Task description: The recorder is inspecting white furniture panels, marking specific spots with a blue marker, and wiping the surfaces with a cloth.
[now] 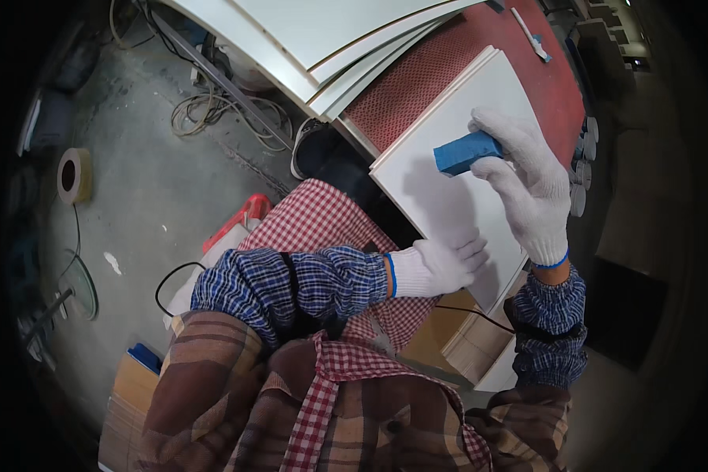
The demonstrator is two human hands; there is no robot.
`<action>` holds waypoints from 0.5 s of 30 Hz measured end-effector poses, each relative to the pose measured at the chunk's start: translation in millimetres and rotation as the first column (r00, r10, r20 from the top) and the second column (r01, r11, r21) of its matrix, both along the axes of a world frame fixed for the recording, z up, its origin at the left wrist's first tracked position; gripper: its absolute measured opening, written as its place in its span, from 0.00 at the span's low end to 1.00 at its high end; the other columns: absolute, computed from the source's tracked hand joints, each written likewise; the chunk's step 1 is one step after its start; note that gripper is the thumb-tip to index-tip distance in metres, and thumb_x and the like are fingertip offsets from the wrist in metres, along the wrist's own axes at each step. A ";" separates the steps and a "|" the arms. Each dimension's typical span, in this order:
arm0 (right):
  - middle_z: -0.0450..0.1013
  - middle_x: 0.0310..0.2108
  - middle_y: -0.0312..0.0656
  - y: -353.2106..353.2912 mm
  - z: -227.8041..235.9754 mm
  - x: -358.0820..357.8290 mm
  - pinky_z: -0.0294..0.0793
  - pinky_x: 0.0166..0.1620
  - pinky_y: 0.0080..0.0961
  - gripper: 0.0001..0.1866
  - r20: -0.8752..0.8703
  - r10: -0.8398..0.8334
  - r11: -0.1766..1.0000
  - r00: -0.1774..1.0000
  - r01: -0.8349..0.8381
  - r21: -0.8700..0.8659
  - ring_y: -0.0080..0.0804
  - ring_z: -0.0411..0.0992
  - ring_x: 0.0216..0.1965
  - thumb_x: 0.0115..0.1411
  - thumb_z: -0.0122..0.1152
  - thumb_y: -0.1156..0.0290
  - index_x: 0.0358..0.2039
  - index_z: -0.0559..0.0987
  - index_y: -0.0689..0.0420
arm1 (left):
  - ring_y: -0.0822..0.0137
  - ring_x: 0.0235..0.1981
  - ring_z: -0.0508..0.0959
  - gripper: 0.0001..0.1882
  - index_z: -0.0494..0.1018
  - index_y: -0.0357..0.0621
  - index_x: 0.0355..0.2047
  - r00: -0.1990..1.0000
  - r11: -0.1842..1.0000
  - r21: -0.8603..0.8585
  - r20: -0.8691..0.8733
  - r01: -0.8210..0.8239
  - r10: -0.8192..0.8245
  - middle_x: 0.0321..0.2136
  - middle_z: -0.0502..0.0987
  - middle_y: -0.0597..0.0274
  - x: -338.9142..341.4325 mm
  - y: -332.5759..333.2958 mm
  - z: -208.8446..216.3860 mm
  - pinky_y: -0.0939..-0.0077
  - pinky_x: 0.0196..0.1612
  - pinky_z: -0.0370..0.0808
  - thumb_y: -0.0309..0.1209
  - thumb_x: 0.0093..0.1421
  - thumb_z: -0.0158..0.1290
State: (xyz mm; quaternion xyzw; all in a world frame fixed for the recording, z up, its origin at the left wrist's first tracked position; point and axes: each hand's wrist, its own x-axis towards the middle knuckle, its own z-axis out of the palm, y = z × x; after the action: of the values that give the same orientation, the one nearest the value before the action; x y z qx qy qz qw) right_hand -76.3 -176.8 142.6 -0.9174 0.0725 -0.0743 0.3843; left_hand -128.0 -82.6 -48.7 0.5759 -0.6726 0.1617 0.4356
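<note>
My right hand [531, 177], in a white knitted glove, grips a blue rectangular block [464, 154] between thumb and fingers. The block is held over a long white board [499, 82], and its shadow seems to fall on the board below. More than one board edge shows along the left side, so a second one may lie underneath. My left hand [447, 266], gloved the same way, rests with fingers stretched out on the near part of the white board. Blue checked sleeves cover both forearms.
Several white panels [322, 47] are stacked at the far side, on a red mesh-textured surface [405, 98]. A thin white stick-like tool [532, 35] lies on that surface. Coiled cable [200, 116] and a ring-shaped roll [75, 175] are at the left. Brown cardboard [429, 338] sits below my left hand.
</note>
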 end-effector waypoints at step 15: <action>0.80 0.47 0.47 25.5 -13.8 21.6 0.80 0.51 0.36 0.28 0.011 0.435 0.809 0.900 -0.386 -0.443 0.47 0.79 0.49 0.49 0.69 0.83 0.53 0.83 0.55 | 0.63 0.48 0.81 0.17 0.78 0.45 0.49 0.960 0.953 0.189 -0.196 0.239 -0.201 0.46 0.80 0.65 2.2 0.2 31.2 0.70 0.51 0.78 0.33 0.60 0.56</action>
State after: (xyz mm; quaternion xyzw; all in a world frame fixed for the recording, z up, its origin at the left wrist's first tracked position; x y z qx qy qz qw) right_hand -54.7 -151.2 128.7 -0.9673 -0.1674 -0.0547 0.1827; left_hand -125.8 -82.5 -17.6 0.5519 -0.7053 -0.0111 0.4449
